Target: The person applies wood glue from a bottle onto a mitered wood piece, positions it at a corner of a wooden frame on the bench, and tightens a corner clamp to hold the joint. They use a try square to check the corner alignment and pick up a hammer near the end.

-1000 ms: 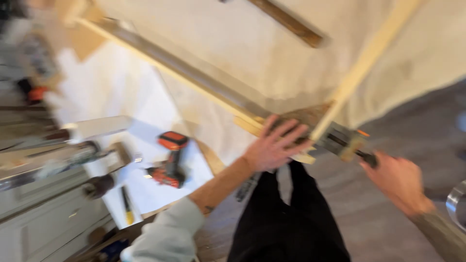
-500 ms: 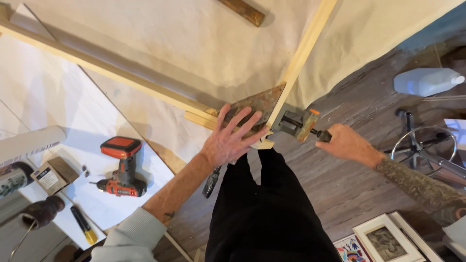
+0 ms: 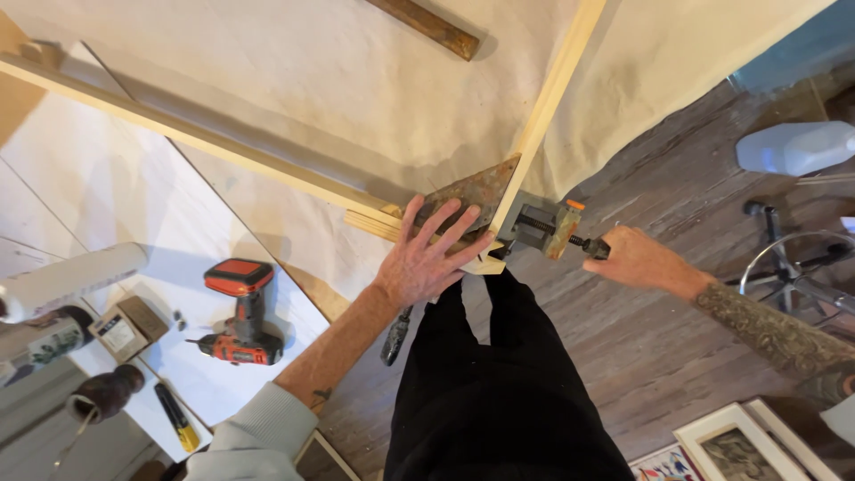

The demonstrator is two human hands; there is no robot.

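Grey-brown wooden floorboards (image 3: 677,338) run under a big wooden frame with pale canvas (image 3: 294,80) stretched behind it, and the view has swung and steadied since a second ago, when everything was blurred and tilted. At the far left, a white board (image 3: 116,196) carries a small cardboard box (image 3: 125,328), a yellow-handled knife (image 3: 178,429) and a red and black cordless drill (image 3: 239,313), which lies near the board's lower edge, well apart from the hands. One long wooden bar (image 3: 205,147) comes in from the upper left and meets a second bar (image 3: 557,85) coming down from the top edge, at the corner of the frame. The left hand (image 3: 427,258) lies flat and spread on a rusty metal corner plate (image 3: 472,191) at that joint, pressing rather than gripping, much as it did half a second ago. Just right of the corner, a clamp (image 3: 539,227) bites the joint, and the right hand (image 3: 637,260) is closed around the end of its screw handle. That hand has kept its place on the handle, which suggests the corner is being held square while the clamp is worked. At the right edge stand a white plastic jug (image 3: 793,147) and a stool base (image 3: 793,263).
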